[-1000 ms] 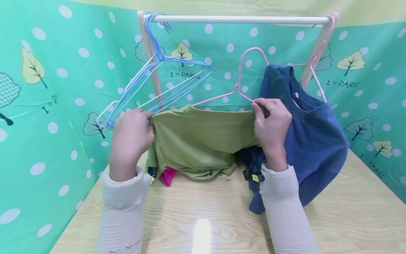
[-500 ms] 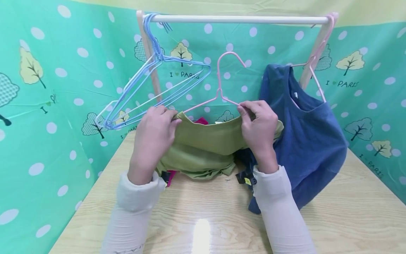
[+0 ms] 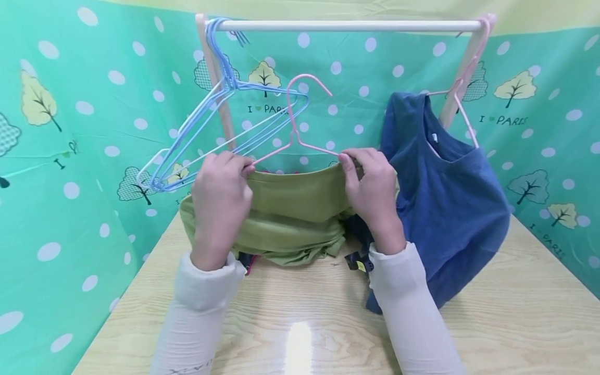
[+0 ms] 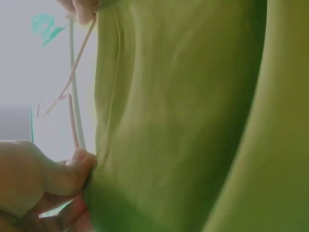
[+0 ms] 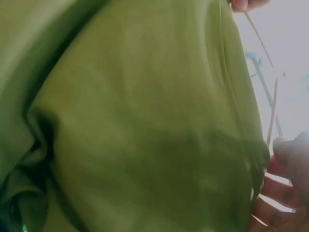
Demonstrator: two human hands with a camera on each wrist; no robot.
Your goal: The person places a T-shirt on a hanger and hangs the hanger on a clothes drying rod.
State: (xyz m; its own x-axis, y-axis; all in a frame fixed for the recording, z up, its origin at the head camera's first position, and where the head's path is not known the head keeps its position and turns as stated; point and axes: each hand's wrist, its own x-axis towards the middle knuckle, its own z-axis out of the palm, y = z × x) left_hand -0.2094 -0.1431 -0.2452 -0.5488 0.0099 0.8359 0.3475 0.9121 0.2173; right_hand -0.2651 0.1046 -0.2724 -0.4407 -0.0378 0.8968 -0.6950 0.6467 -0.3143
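Observation:
An olive-green shirt (image 3: pixel 295 200) hangs between the hands, its top edge stretched taut. A pink wire hanger (image 3: pixel 293 117) stands hook-up above that edge, its arms running down to both hands; its lower part is hidden by the cloth. My left hand (image 3: pixel 219 200) pinches the shirt's edge at the hanger's left arm. At the other side my right hand (image 3: pixel 372 190) does the same. Seen from the left wrist, thumb and fingers (image 4: pixel 72 174) grip the cloth's edge. In the right wrist view, the shirt fills most of the picture beside the right fingers (image 5: pixel 282 191).
A rack with a white rail (image 3: pixel 351 26) stands behind. Several blue hangers (image 3: pixel 225 88) hang at its left end. A blue top (image 3: pixel 450 208) hangs on a pink hanger at the right, close to the right hand. Everything stands on a wooden table (image 3: pixel 300 312).
The right hand has moved left with the shirt and hanger. The left hand has come inward from farther left and now pinches nearer the hanger's neck. The hanger's hook has shifted left.

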